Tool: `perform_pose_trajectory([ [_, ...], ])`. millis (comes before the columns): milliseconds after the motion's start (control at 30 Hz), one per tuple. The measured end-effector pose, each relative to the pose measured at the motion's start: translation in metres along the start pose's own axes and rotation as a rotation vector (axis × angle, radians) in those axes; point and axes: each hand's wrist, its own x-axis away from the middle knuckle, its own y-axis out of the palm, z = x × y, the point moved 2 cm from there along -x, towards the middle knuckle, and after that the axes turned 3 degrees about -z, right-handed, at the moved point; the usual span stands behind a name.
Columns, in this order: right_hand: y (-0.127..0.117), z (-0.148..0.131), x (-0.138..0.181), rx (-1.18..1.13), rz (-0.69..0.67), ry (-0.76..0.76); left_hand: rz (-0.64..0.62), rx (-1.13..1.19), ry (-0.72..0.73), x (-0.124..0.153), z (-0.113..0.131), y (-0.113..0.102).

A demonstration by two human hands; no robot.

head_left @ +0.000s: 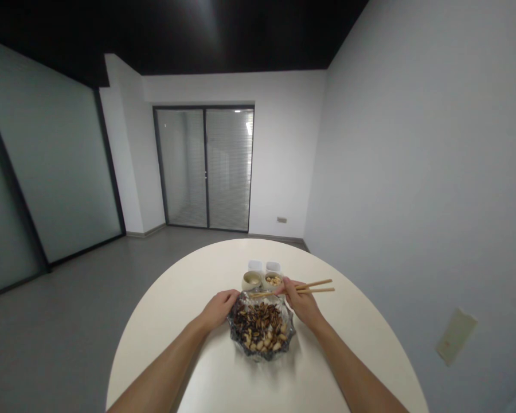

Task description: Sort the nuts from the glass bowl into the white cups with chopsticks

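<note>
Right hand (300,299) grips chopsticks (318,283); left hand (219,308) touches the glass bowl (265,355), its grip unclear

My two arms are bare. I stretch the left arm (165,362) along the left of the bowl (261,357), with my left hand (218,308) low at its left edge, fingers bent. My right arm (351,367) slants in from the right. My right hand (300,301) is by its far right edge, thumb and fingers pinched.
</note>
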Motion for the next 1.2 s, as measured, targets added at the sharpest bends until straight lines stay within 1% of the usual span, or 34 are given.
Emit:
perform_pose_trajectory([
  [167,0.0011,-0.0059,0.0009,0.016,0.116,-0.041,0.004,0.002,-0.004,-0.0010,-0.0038,0.0010],
  [333,0.0027,-0.0060,0.0014,0.030,0.159,-0.051,0.005,0.007,0.007,-0.0021,-0.0045,0.0020],
  [733,0.0036,-0.0050,0.0011,0.038,0.165,-0.038,0.003,-0.002,0.010,-0.0008,0.0005,-0.0001],
  [1000,0.0061,-0.0037,0.0023,0.061,0.091,-0.024,0.001,-0.009,0.014,-0.0011,0.0016,-0.0007],
  [1200,0.0037,-0.0031,0.0009,0.024,0.093,-0.019,-0.003,-0.009,0.009,-0.0008,0.0010,0.0004],
])
